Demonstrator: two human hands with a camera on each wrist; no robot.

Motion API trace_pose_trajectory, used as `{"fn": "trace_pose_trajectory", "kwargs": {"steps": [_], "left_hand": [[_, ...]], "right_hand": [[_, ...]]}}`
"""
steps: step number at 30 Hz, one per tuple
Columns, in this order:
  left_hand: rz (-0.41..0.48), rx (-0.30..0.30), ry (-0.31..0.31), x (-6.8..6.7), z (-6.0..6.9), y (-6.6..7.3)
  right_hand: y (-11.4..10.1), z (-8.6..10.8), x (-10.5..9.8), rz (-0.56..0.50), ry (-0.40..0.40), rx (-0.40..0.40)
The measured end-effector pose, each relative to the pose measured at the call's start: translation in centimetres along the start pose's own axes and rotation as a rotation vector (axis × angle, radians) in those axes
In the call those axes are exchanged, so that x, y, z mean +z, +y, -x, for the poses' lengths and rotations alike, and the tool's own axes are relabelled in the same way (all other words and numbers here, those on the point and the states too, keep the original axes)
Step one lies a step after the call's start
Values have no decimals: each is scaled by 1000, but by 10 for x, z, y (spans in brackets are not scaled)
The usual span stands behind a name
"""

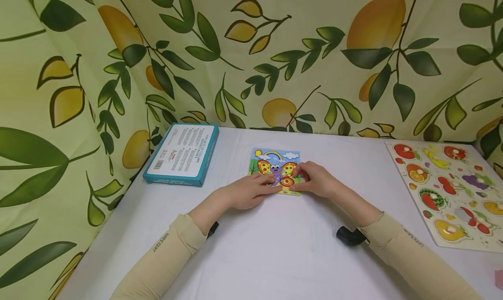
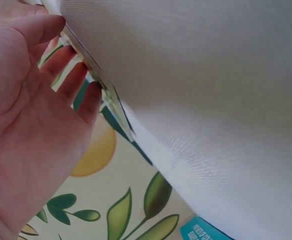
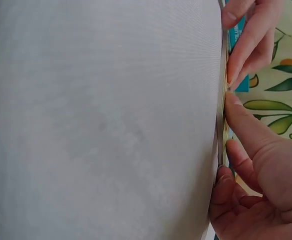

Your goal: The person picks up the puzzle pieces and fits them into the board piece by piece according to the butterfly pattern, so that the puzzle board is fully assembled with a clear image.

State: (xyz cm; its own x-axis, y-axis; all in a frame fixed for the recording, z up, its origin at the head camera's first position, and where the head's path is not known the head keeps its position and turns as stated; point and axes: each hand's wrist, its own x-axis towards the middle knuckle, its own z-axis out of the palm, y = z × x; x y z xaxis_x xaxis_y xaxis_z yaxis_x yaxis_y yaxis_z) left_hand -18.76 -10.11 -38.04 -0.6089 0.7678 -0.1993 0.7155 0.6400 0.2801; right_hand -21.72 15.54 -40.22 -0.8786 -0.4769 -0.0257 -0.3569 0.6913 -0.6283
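A square butterfly jigsaw puzzle lies flat on the white table, printed with a purple-bodied butterfly, sun and rainbow. From the left, my left hand reaches over its lower part, fingers extended and tips touching the picture. My right hand holds the puzzle's right side, thumb near the lower edge and bent fingers by the right edge. In the right wrist view the right hand and left fingertips meet the thin puzzle edge. The left wrist view shows the left hand at the puzzle's side. Fingers hide part of the lower picture.
A teal box with a white printed label lies at the back left. On the right is a wooden fruit peg board. A pink piece shows at the right border. Leaf-and-fruit patterned cloth hangs behind the table.
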Motion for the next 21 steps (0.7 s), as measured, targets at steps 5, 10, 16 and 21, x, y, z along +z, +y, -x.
{"fn": "trace_pose_trajectory", "kwargs": {"steps": [5,10,16,21], "left_hand": [[25,2,-15,0,0,-1],[27,-7,-19,1,0,-2],[27,-15,-14,3,0,-1],[25,-17,-3,4,-1,-1]], "right_hand": [[2,1,1,3,3,-5],[5,2,1,-29,6,-4],[5,3,1,-34,1,19],[3,4,2,-33,2,12]]}}
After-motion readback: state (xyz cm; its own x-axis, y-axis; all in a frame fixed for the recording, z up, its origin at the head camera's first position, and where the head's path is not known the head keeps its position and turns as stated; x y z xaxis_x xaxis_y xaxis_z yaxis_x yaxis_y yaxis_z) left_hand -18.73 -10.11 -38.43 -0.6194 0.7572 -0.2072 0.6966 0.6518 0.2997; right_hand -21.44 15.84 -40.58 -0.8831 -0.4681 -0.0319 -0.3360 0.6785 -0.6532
